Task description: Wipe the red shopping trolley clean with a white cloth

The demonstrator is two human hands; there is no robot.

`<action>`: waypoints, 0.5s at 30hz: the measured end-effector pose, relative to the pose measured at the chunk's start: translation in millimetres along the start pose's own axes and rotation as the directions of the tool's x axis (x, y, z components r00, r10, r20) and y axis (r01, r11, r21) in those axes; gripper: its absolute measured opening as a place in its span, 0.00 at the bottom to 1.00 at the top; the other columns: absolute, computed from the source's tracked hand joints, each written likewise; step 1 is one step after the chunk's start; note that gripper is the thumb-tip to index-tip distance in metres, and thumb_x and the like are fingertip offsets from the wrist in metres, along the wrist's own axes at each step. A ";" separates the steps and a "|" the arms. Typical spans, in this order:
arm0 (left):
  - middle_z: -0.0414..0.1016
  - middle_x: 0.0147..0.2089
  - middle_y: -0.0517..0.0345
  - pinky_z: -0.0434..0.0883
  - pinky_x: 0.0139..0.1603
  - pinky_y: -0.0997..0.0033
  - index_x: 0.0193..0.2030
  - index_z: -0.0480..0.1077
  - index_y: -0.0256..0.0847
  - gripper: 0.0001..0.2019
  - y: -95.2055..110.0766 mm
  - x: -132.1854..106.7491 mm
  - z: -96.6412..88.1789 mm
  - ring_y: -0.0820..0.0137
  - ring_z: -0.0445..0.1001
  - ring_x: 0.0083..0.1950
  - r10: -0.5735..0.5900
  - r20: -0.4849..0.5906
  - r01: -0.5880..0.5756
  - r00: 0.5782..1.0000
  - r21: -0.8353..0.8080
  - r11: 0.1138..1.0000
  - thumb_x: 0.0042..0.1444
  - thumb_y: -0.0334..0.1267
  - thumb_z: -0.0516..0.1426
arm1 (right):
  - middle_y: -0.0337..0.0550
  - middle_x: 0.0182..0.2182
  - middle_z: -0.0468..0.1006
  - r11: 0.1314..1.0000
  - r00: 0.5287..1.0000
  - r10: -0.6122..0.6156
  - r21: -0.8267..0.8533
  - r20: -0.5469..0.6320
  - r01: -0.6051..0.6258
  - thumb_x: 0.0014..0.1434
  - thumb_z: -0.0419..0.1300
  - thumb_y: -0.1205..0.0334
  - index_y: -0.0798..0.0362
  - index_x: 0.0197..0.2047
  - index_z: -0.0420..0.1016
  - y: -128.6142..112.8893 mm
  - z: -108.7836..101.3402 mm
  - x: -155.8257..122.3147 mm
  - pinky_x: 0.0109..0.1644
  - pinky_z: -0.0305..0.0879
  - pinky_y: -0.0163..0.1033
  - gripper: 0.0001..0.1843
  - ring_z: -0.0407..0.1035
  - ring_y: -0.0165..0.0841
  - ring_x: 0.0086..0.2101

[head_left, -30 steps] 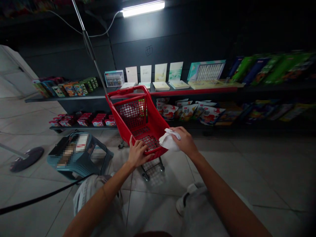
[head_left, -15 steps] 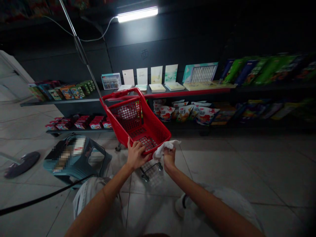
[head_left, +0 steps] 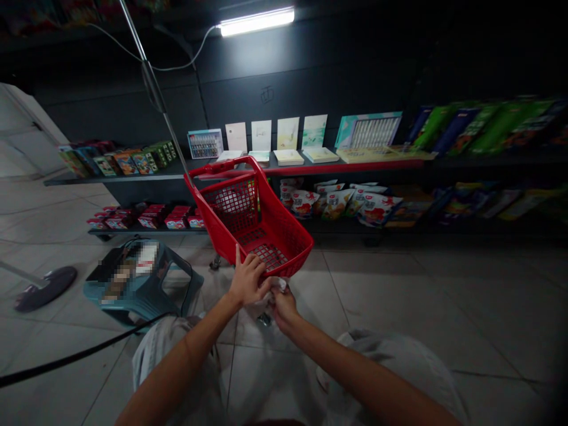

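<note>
A small red shopping cart (head_left: pixel 284 228) stands on the tiled floor in front of me, its basket empty. My left hand (head_left: pixel 247 279) grips the near rim of the basket, fingers curled over the edge. My right hand (head_left: pixel 282 304) is just below that rim, closed on a crumpled white cloth (head_left: pixel 267 296) pressed against the underside of the cart's front. Most of the cloth is hidden between the two hands.
A teal plastic stool (head_left: pixel 142 281) with items on it stands to the left. A black cable (head_left: pixel 75 355) runs across the floor. A stand base (head_left: pixel 44 287) and its pole (head_left: pixel 153 89) are at the left. Low dark shelves (head_left: pixel 355 168) of packaged goods and cards line the back wall.
My right hand with the white cloth has moved from the right side of the rim down and left, under the cart's front edge. The left hand has stayed on the rim.
</note>
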State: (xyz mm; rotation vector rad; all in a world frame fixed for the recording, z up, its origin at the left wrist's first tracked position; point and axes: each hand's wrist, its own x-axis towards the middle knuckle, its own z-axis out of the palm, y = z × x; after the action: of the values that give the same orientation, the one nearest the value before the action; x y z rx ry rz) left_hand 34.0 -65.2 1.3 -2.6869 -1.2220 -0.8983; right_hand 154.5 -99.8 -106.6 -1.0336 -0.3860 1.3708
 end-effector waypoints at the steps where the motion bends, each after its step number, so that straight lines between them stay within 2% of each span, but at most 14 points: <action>1: 0.77 0.43 0.54 0.27 0.79 0.25 0.38 0.70 0.45 0.09 -0.9 -0.5 0.5 0.57 0.73 0.54 0.014 0.000 -0.014 1.000 -0.002 1.000 0.63 0.46 0.58 | 0.36 0.33 0.81 1.000 0.998 -0.012 0.008 -0.060 0.013 0.39 0.72 0.54 0.49 0.44 0.71 -5.2 -2.0 5.4 0.33 0.72 0.35 0.28 0.76 0.32 0.31; 3: 0.77 0.42 0.54 0.27 0.79 0.25 0.38 0.70 0.44 0.07 -3.2 -2.2 1.0 0.57 0.73 0.54 0.033 -0.009 -0.033 0.999 -0.011 0.999 0.63 0.44 0.57 | 0.36 0.34 0.80 0.998 0.984 -0.060 -0.006 -0.166 0.060 0.38 0.72 0.53 0.49 0.44 0.70 -20.8 -10.7 18.0 0.33 0.72 0.35 0.28 0.75 0.32 0.31; 6: 0.77 0.43 0.54 0.29 0.80 0.25 0.37 0.69 0.44 0.06 -7.7 -7.3 -0.2 0.58 0.74 0.55 0.027 -0.038 -0.029 0.999 -0.032 0.999 0.63 0.43 0.57 | 0.36 0.34 0.78 0.978 0.949 -0.206 -0.095 -0.239 0.188 0.40 0.71 0.48 0.49 0.44 0.69 -57.7 -32.0 42.3 0.32 0.72 0.35 0.29 0.74 0.32 0.31; 10: 0.77 0.40 0.55 0.35 0.79 0.24 0.35 0.69 0.45 0.05 -12.5 -18.4 -4.7 0.58 0.74 0.53 -0.001 -0.078 -0.004 0.997 -0.067 0.998 0.60 0.41 0.56 | 0.38 0.39 0.77 0.917 0.857 -0.399 -0.138 -0.327 0.374 0.41 0.71 0.46 0.48 0.46 0.67 -115.6 -57.3 75.4 0.36 0.71 0.34 0.31 0.75 0.31 0.35; 13: 0.78 0.40 0.54 0.43 0.79 0.25 0.33 0.68 0.45 0.05 -11.9 -25.5 -8.6 0.57 0.75 0.54 -0.024 -0.093 0.017 0.995 -0.083 0.996 0.59 0.42 0.57 | 0.42 0.45 0.78 0.868 0.831 -0.492 -0.225 -0.261 0.443 0.45 0.69 0.48 0.49 0.49 0.69 -141.3 -58.5 82.2 0.40 0.72 0.35 0.29 0.75 0.33 0.41; 15: 0.79 0.41 0.55 0.44 0.79 0.25 0.34 0.69 0.45 0.05 -10.0 -28.1 -10.8 0.56 0.75 0.55 -0.021 -0.092 0.013 0.996 -0.086 0.996 0.58 0.42 0.58 | 0.46 0.48 0.79 0.779 0.799 -0.584 -0.375 -0.143 0.502 0.49 0.66 0.50 0.50 0.51 0.72 -146.7 -49.3 74.8 0.48 0.74 0.41 0.27 0.75 0.37 0.45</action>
State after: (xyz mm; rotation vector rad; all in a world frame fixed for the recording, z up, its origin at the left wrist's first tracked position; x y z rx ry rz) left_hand 7.2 -80.3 -6.5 -2.6689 -1.2166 -1.0886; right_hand 298.3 -30.4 -42.9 -1.2222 -0.6760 0.6446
